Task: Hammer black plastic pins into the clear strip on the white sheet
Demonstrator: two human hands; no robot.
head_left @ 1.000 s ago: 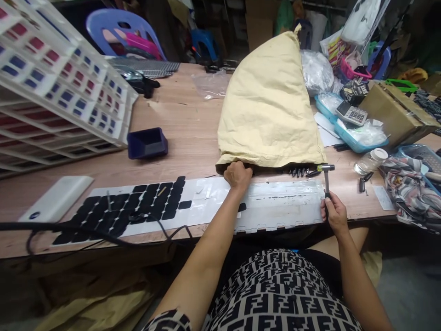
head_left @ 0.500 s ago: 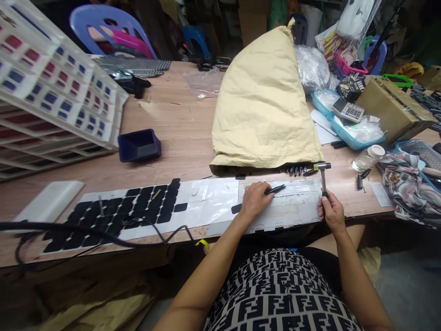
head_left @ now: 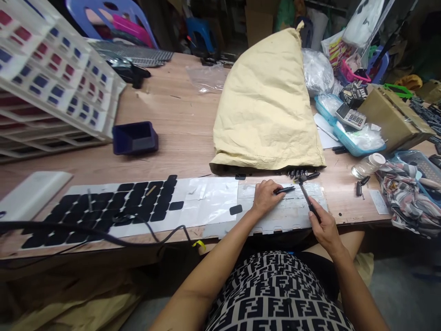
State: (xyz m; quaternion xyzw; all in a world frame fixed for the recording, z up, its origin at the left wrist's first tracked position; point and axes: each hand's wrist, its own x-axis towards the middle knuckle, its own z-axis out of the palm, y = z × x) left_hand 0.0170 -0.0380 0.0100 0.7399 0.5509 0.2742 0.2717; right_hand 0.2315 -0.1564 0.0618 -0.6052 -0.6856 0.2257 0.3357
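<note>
My left hand (head_left: 265,197) rests on the taped white board (head_left: 272,218), its fingers closed on the rear end of a slim black pen-like piece (head_left: 285,189). That piece lies along the board with its tip to the right. Around the handle of a small hammer (head_left: 305,195) is my right hand (head_left: 324,225). The hammer head is just right of the piece's tip and apart from it. Several similar black pieces (head_left: 295,174) lie at the mouth of a big cream paper bag (head_left: 265,101), behind the board. Whatever is inside the bag is hidden.
On the left are a white sheet with black rounded pads (head_left: 113,207), a cable (head_left: 86,231), a dark purple tray (head_left: 135,139) and a white crate (head_left: 69,78). To the right stand a glass jar (head_left: 365,166), blue baskets (head_left: 358,142), a cardboard box (head_left: 392,115) and patterned cloth (head_left: 401,195).
My left hand came out of the bag's mouth with a black piece and brought it right onto the board. My right hand has swung the hammer leftward, toward that piece.
</note>
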